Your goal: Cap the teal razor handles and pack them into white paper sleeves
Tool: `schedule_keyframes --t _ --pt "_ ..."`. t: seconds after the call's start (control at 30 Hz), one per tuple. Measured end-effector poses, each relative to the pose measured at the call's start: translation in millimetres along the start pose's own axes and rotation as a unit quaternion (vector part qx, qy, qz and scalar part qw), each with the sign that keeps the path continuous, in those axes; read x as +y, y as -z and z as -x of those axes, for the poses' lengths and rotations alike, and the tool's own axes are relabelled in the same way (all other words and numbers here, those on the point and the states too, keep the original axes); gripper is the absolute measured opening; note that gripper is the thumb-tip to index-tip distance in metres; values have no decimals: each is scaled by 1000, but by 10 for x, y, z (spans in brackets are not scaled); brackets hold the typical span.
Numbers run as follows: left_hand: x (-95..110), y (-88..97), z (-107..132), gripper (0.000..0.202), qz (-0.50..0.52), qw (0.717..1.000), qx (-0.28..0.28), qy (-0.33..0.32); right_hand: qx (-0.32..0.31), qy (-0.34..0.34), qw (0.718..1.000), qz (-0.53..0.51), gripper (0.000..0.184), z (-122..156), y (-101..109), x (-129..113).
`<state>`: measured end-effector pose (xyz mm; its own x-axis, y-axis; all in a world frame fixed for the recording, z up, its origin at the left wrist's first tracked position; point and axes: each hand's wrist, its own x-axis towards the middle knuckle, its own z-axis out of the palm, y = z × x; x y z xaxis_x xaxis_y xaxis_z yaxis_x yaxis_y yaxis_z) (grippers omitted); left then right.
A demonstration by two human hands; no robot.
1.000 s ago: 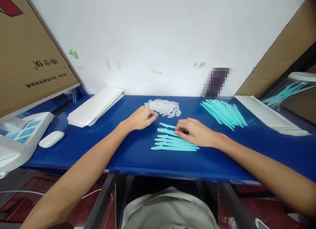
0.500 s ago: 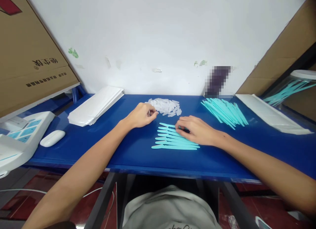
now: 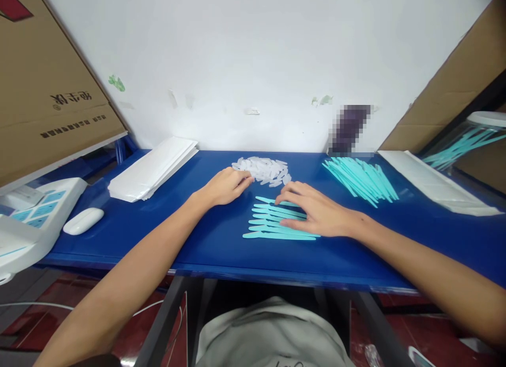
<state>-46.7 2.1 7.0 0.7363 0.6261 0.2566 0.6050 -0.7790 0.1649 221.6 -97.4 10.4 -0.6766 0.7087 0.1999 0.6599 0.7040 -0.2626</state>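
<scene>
A row of several slim turquoise sticks, shaped like eyebrow razors (image 3: 261, 229), lies side by side on the blue table in front of me. Over their right part hovers or rests my right hand (image 3: 314, 206), its thumb and fingers spread apart with nothing visibly held. My left hand (image 3: 229, 186) is at the near left edge of a pile of small translucent white plastic pieces (image 3: 266, 170). Its fingers are pressed together, thumb close to the index finger; whatever they hold, if anything, is hidden. A heap of more turquoise razors (image 3: 361, 181) lies to the right.
White paper envelopes (image 3: 152, 169) are stacked at left, near a white mouse-shaped case (image 3: 84, 221) and a white device (image 3: 59, 209). At right lie a white flat packet (image 3: 438, 182) and a clear jar (image 3: 462, 143) with turquoise sticks. A white wall (image 3: 253, 66) borders the table's back.
My right hand has opened from a curled grip, with its fingers spreading over the row. My left fingers have straightened and moved slightly toward the white pile.
</scene>
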Motion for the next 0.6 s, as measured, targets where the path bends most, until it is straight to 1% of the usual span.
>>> schedule_keyframes --t 0.07,0.13,0.27,0.4,0.47,0.6 --pt "-12 -18 -6 40 -21 999 8 -23 -6 6 1000 -6 46 7 -10 -44" --pt "-28 -43 -8 39 -36 999 8 -33 -11 11 1000 -10 49 15 -24 -72" --pt "-58 -86 -1 38 -41 999 1 -25 -36 17 999 -11 55 32 -35 -65" --pt "-65 -93 8 40 -32 999 -4 -15 -44 18 999 -10 59 34 -23 -38" --pt "-63 -87 10 41 -30 999 -8 -15 -36 20 999 -10 55 27 -23 -33" --pt "-57 -80 10 42 -30 999 -15 -13 1 6 1000 -5 41 10 -40 -26"
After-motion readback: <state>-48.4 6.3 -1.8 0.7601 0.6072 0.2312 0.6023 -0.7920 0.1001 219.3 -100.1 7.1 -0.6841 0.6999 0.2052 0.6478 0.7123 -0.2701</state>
